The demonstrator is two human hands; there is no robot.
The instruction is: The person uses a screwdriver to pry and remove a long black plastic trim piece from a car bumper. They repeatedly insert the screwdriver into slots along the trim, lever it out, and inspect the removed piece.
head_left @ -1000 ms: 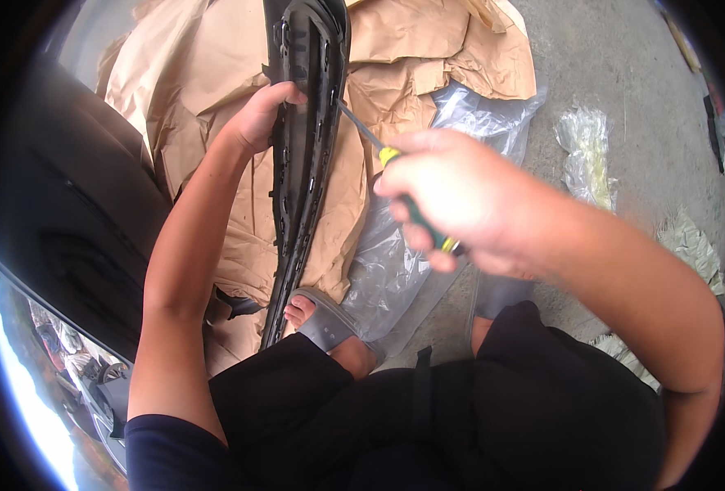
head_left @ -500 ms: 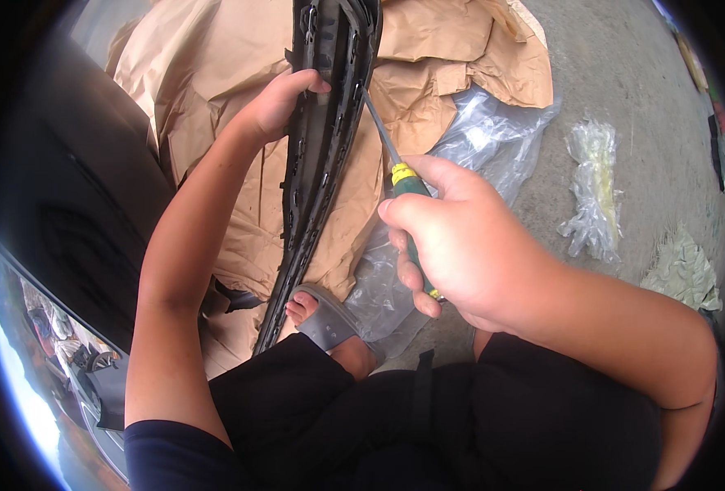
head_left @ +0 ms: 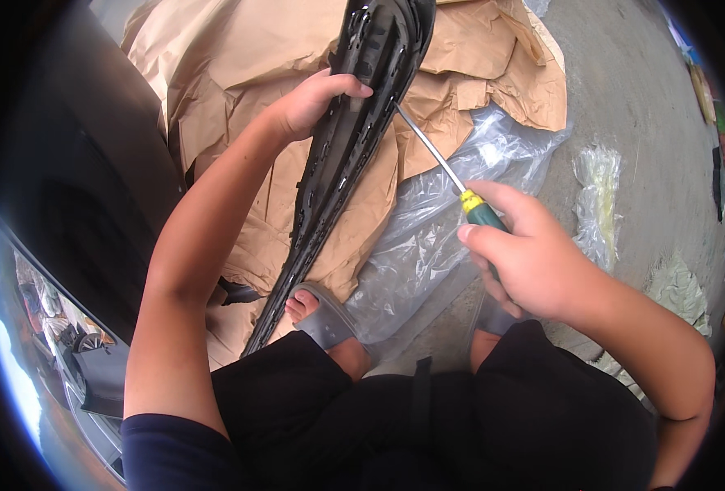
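Crumpled brown paper (head_left: 239, 106) and clear plastic sheeting (head_left: 436, 237) lie on the grey concrete ground (head_left: 624, 90).

- Trim piece (head_left: 342, 155): black plastic, glossy, with rows of small slots along its length.
- Screwdriver (head_left: 452, 184): bare silver metal shaft, yellow collar, dark green handle.
- Paper (head_left: 239, 106): plain tan-brown, creased all over, no print.
- Plastic bag (head_left: 436, 237): clear, greyish, with white glints on its wrinkles.
- Second bag (head_left: 596, 192): clear with a pale yellow-green tint.
- Sandal (head_left: 323, 321): grey strap.
- Shorts (head_left: 460, 425): plain black.
- Sleeve (head_left: 162, 454): dark navy.
- Ground (head_left: 632, 90): dull grey concrete, faintly speckled.
- Car body (head_left: 76, 204): glossy black, with blue sky reflected on its lower edge.
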